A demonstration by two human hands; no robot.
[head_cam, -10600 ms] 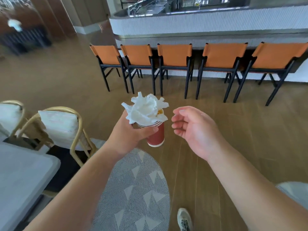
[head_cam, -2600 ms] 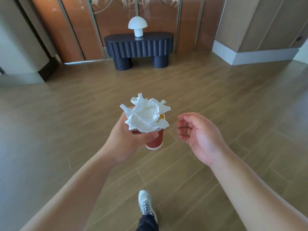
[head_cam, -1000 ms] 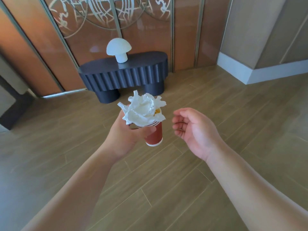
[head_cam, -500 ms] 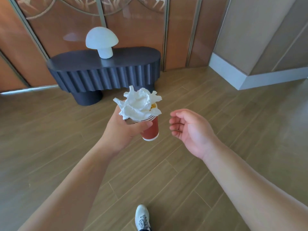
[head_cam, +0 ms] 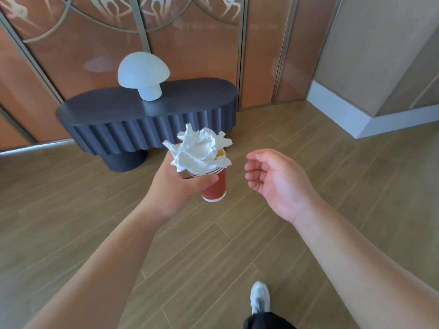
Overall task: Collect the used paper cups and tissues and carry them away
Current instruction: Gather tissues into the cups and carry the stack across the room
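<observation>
Left hand [head_cam: 173, 186] wrapped around red paper cup [head_cam: 215, 187], thumb across its near side just below the rim. Cup held upright over wooden floor [head_cam: 95, 210], stuffed with crumpled white tissues [head_cam: 199, 149] spilling above the rim; a bit of yellow showing inside at the right. Right hand [head_cam: 276, 180] just right of cup, apart from it, fingers loosely curled, holding nothing. Farther left, dark fluted console table [head_cam: 147, 117] with white mushroom lamp [head_cam: 143, 73] on top. Near bottom, white shoe [head_cam: 260, 298].
</observation>
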